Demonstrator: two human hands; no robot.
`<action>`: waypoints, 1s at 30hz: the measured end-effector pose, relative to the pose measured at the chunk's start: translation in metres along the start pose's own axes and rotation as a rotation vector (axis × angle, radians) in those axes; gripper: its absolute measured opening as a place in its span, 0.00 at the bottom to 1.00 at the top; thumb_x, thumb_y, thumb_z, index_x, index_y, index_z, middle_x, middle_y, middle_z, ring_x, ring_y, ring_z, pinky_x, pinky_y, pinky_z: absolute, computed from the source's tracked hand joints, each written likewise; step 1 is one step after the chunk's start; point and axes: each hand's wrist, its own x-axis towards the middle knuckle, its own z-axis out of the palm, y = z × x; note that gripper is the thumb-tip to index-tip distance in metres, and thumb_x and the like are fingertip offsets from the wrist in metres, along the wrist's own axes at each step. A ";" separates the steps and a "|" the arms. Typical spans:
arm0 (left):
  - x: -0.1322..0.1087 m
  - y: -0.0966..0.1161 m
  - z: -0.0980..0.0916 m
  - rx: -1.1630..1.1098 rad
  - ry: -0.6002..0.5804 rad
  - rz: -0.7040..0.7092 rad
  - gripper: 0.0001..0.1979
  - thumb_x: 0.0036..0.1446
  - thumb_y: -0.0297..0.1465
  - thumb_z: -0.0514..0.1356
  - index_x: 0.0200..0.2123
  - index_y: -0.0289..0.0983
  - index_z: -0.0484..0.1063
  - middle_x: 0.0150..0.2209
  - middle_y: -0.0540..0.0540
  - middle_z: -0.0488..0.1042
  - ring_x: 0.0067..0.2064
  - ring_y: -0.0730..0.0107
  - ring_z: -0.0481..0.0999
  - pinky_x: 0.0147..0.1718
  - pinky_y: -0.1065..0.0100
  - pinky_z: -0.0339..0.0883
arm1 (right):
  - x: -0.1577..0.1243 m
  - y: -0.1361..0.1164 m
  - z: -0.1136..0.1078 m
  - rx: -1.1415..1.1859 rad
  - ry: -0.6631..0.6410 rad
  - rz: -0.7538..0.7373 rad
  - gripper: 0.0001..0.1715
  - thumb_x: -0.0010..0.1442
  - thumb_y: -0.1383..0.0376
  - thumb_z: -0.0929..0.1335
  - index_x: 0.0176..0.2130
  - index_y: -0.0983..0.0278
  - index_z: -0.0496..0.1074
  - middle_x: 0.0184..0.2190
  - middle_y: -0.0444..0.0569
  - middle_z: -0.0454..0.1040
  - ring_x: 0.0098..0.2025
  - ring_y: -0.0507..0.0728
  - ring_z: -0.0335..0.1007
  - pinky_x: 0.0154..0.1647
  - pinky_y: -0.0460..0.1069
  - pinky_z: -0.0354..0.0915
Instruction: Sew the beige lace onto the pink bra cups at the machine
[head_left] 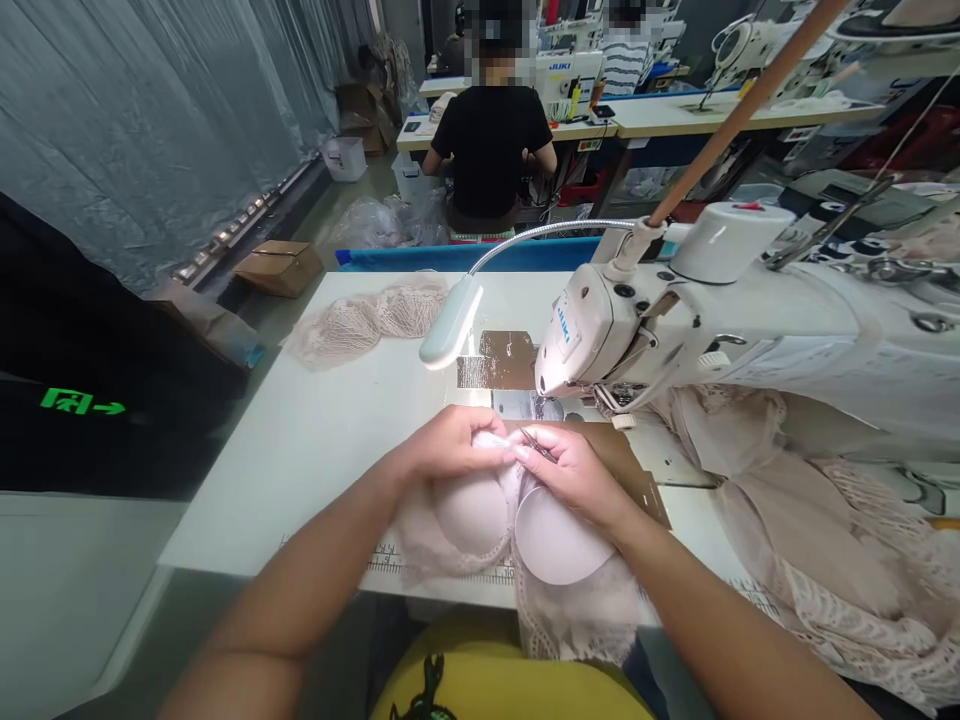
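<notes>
A pale pink lace bra [564, 535] with two moulded cups lies at the table's front edge, its lace hanging over the side. My left hand [457, 442] is closed on the bra's upper middle, thumb and fingers pinching the fabric. Close beside it, my right hand [564, 462] also pinches the fabric. A small dark metal tool, perhaps thread snips [538, 446], sticks out among the right fingers. Both hands are just in front of the needle area of a white sewing machine [592, 320].
Another lace piece [367, 318] lies at the table's back left. A lit lamp [451, 322] on a bendy neck hangs over the table [300, 440]. More bra pieces [832, 540] are heaped at the right. A person in black [493, 150] sits ahead at another machine.
</notes>
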 end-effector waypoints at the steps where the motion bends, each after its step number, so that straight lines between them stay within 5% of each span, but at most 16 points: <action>1: 0.002 -0.002 0.001 -0.067 -0.025 -0.031 0.15 0.50 0.41 0.63 0.32 0.33 0.73 0.28 0.48 0.72 0.30 0.72 0.68 0.27 0.72 0.59 | -0.001 0.001 -0.001 0.008 0.010 0.004 0.13 0.60 0.57 0.65 0.39 0.63 0.71 0.37 0.48 0.74 0.41 0.57 0.69 0.43 0.51 0.64; 9: 0.002 -0.003 -0.001 -0.303 -0.117 -0.133 0.14 0.49 0.39 0.64 0.29 0.32 0.76 0.23 0.49 0.71 0.26 0.74 0.67 0.26 0.72 0.59 | -0.005 0.011 -0.022 0.015 -0.038 0.079 0.18 0.62 0.52 0.62 0.43 0.62 0.67 0.28 0.44 0.68 0.28 0.51 0.64 0.30 0.48 0.64; 14: 0.002 -0.004 0.001 -0.336 -0.108 -0.154 0.15 0.49 0.39 0.65 0.30 0.31 0.76 0.24 0.48 0.71 0.27 0.73 0.67 0.26 0.72 0.60 | -0.002 0.002 -0.023 -0.023 -0.077 0.052 0.13 0.56 0.58 0.68 0.40 0.63 0.71 0.36 0.49 0.74 0.37 0.55 0.69 0.38 0.51 0.66; 24: 0.003 -0.007 0.004 -0.315 -0.166 -0.127 0.15 0.50 0.39 0.64 0.25 0.31 0.74 0.21 0.52 0.63 0.24 0.78 0.60 0.23 0.74 0.52 | 0.000 0.000 -0.010 -0.055 -0.028 0.052 0.10 0.57 0.59 0.68 0.33 0.63 0.72 0.33 0.49 0.75 0.36 0.56 0.71 0.37 0.51 0.67; 28: 0.004 -0.009 0.005 -0.316 -0.169 -0.131 0.14 0.51 0.39 0.64 0.28 0.31 0.75 0.23 0.49 0.68 0.26 0.75 0.65 0.26 0.73 0.58 | 0.001 0.005 -0.008 0.195 0.024 0.102 0.17 0.54 0.55 0.70 0.41 0.63 0.69 0.36 0.49 0.74 0.36 0.55 0.72 0.37 0.50 0.68; 30: 0.005 -0.010 0.004 -0.329 -0.182 -0.116 0.14 0.52 0.39 0.64 0.30 0.31 0.76 0.26 0.47 0.71 0.29 0.73 0.68 0.29 0.72 0.61 | 0.002 0.005 -0.007 0.318 -0.058 0.145 0.27 0.51 0.56 0.72 0.48 0.62 0.66 0.38 0.49 0.73 0.37 0.56 0.72 0.37 0.51 0.69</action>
